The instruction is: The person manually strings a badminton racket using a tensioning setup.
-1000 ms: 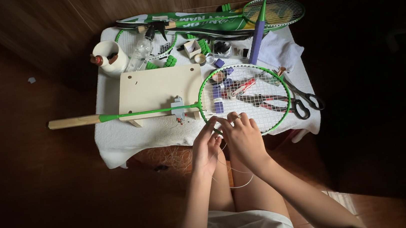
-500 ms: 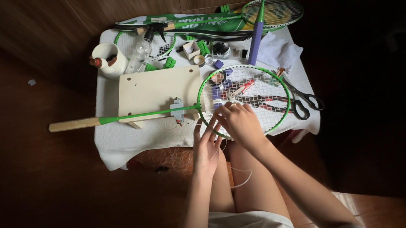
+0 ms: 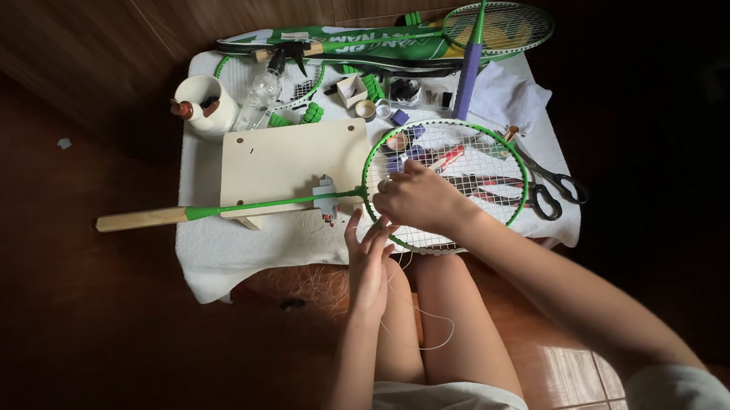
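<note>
Now your right hand (image 3: 414, 200) rests curled on the green racket (image 3: 449, 183), pinching nothing visible. Your left hand (image 3: 368, 254), fingers spread, touches the loose string (image 3: 433, 333); stringing looks mostly done.

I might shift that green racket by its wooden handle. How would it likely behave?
The racket is long with a thin shaft, so it probably feels light and swings easily. Its head lies over scissors and small bits, so it may drag them. Both hands, right and left, are at the strings.

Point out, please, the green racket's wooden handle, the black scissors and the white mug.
wooden handle (image 3: 142, 219), head view, middle of the grip.
black scissors (image 3: 553, 187), head view, on the handles.
white mug (image 3: 209, 113), head view, on its outer wall.
</note>
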